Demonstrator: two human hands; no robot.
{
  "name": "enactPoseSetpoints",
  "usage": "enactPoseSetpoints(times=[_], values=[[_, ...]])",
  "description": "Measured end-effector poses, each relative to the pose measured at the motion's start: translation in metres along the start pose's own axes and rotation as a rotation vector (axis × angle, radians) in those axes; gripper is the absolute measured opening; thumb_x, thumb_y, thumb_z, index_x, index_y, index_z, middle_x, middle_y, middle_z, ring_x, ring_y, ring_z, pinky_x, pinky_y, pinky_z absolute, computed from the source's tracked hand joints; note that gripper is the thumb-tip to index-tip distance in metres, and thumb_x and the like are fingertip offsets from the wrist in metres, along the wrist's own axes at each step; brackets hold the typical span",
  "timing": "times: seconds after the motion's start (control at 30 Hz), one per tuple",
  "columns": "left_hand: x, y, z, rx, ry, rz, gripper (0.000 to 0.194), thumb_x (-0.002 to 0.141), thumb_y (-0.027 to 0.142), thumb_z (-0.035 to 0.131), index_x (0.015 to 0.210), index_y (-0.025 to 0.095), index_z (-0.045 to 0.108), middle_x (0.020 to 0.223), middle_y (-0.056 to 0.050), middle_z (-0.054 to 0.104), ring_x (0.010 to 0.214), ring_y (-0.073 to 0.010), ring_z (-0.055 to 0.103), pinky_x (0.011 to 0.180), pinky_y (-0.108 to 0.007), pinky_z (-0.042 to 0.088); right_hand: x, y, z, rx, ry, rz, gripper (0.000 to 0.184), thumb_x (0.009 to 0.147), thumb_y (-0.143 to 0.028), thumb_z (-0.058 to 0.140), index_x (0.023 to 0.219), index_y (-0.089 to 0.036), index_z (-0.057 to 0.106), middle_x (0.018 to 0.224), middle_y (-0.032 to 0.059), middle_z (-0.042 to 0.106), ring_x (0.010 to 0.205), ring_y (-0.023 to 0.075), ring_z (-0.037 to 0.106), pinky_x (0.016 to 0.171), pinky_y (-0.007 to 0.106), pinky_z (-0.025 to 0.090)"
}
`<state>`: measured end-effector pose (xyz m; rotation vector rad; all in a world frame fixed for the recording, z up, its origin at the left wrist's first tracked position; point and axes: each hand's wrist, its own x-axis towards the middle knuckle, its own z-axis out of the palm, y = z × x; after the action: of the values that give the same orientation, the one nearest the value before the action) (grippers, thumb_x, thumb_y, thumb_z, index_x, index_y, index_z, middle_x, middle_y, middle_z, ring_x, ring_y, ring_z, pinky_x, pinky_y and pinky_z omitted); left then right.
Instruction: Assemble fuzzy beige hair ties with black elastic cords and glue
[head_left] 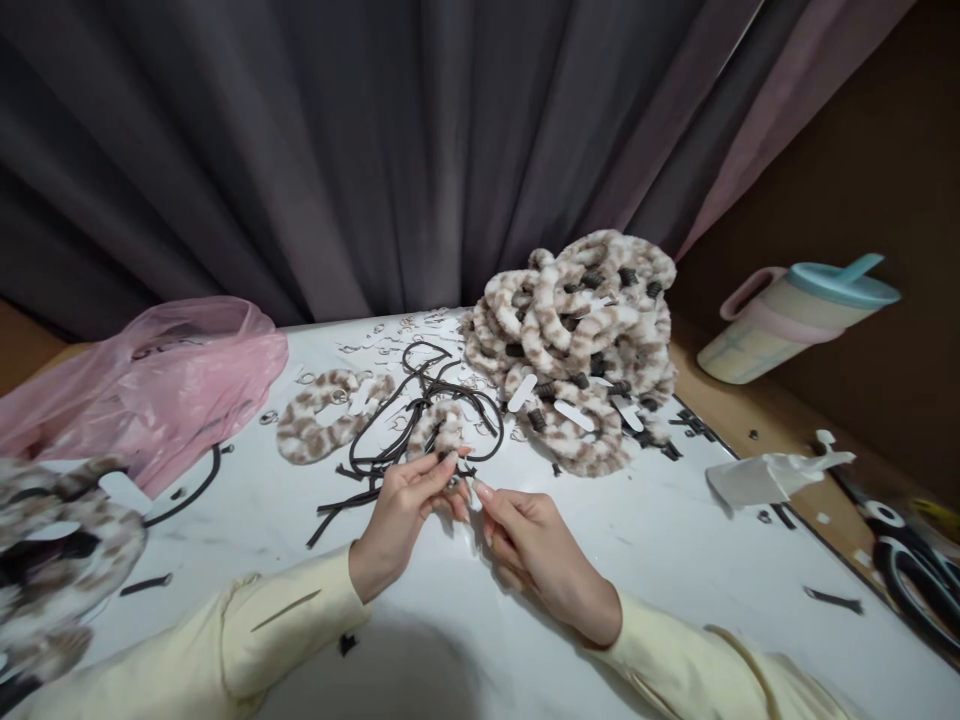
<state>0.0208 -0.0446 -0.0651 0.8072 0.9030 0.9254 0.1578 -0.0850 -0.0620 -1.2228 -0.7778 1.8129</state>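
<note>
My left hand is closed in a pinch at the near end of a brown-and-white fluffy strap, where dark cord and a small shiny part show at the fingertips. Close beside it, my right hand has thumb and forefinger pressed together. What sits in that right-hand pinch is too small and hidden to make out. Just beyond the hands, loose dark cords lie in tangled loops. Another fluffy strap with a white tag rests to their left.
A tall heap of fluffy straps stands at the back right, more straps at the left. Small metal clasps are scattered behind the cords. Around the edges are a pink plastic bag, a tumbler, a white packet and scissors.
</note>
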Motion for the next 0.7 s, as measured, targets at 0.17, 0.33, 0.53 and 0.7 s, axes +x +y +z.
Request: enactPoseSetpoints(times=[0.17,0.33,0.53,0.7], values=[[-0.0001,0.0003,0.0015,0.017,0.002,0.001,0.031,0.07,0.04,0.069,0.079,0.011,0.066,0.051,0.001,0.056,0.048,-0.0115,0.054,0.051,-0.022,0.04,0.0008,-0.0023,0.0016,-0.031,-0.011,-0.016,0.049,0.069,-0.062,0.062,0.056,-0.017,0.047,0.03,-0.0125,0.025,0.026,0.0019,0.019,0.028,0.017,0.019],[0.0002,-0.0003,0.0012,0.019,-0.008,-0.005,0.029,0.07,0.039,0.068,0.074,0.01,0.065,0.051,0.001,0.055,0.047,-0.0108,0.054,0.051,-0.022,0.041,0.0021,-0.0023,0.0007,-0.021,-0.056,-0.016,0.045,0.072,-0.059,0.06,0.061,-0.016,0.05,0.032,-0.0133,0.024,0.027,0.0018,0.015,0.028,0.017,0.018],[0.0007,-0.0007,-0.0003,0.014,-0.016,0.001,0.028,0.072,0.037,0.068,0.069,0.011,0.061,0.052,0.0,0.057,0.048,-0.0114,0.055,0.05,-0.022,0.041,0.0018,-0.0056,0.0,-0.011,-0.053,-0.021,0.046,0.073,-0.058,0.061,0.059,-0.017,0.047,0.034,-0.0131,0.023,0.029,0.0017,0.014,0.03,0.018,0.018],[0.0009,-0.0015,-0.0018,0.003,-0.009,0.0,0.027,0.071,0.036,0.068,0.075,0.01,0.064,0.055,0.0,0.058,0.047,-0.0107,0.054,0.05,-0.023,0.041,0.0024,-0.0043,-0.0017,-0.019,-0.051,-0.016,0.046,0.074,-0.059,0.059,0.059,-0.018,0.046,0.033,-0.0131,0.022,0.03,0.0021,0.013,0.03,0.018,0.018]])
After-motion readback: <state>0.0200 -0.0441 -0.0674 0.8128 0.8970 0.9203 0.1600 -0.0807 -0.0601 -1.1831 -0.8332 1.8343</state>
